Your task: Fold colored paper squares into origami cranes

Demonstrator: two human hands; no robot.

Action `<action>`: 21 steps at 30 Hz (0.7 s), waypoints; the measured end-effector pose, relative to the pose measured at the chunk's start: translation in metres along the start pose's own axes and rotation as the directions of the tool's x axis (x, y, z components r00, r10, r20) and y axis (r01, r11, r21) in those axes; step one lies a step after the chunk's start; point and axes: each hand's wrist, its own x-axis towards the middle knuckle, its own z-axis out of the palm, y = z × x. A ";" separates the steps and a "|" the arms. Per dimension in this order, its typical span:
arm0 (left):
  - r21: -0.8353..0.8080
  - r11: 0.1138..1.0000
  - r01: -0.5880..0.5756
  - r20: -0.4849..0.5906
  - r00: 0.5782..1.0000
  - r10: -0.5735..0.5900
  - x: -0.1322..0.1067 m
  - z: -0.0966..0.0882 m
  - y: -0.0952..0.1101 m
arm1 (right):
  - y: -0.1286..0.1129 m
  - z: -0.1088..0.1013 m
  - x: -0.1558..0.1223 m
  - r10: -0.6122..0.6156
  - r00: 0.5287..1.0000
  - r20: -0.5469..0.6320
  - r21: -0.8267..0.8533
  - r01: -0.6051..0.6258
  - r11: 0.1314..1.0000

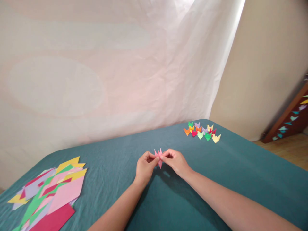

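Observation:
A small pink folded paper figure (159, 157) with pointed tips is held just above the teal tablecloth (231, 173), near the middle of the table. My left hand (145, 167) pinches its left side with fingers closed. My right hand (175, 161) pinches its right side, fingers also closed. Both hands meet at the paper.
A spread of coloured paper sheets (51, 192) lies at the near left. A cluster of several small folded paper figures (202, 131) sits at the far right of the table. A white cloth backdrop (115, 64) hangs behind. A wooden board with paper shapes (288, 123) leans at the right.

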 end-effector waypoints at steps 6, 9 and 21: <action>-0.089 0.996 0.015 0.018 1.000 -0.014 0.003 -0.002 -0.005 | 0.000 0.001 0.001 -0.013 1.000 -0.017 -0.015 0.013 1.000; -0.102 0.989 0.109 0.077 0.992 -0.101 0.006 -0.004 -0.007 | 0.000 0.001 0.001 -0.013 1.000 -0.017 -0.012 0.013 1.000; -0.022 0.988 0.155 0.035 0.987 -0.154 0.006 -0.006 -0.003 | 0.006 0.001 0.002 0.014 0.999 0.036 0.013 -0.015 1.000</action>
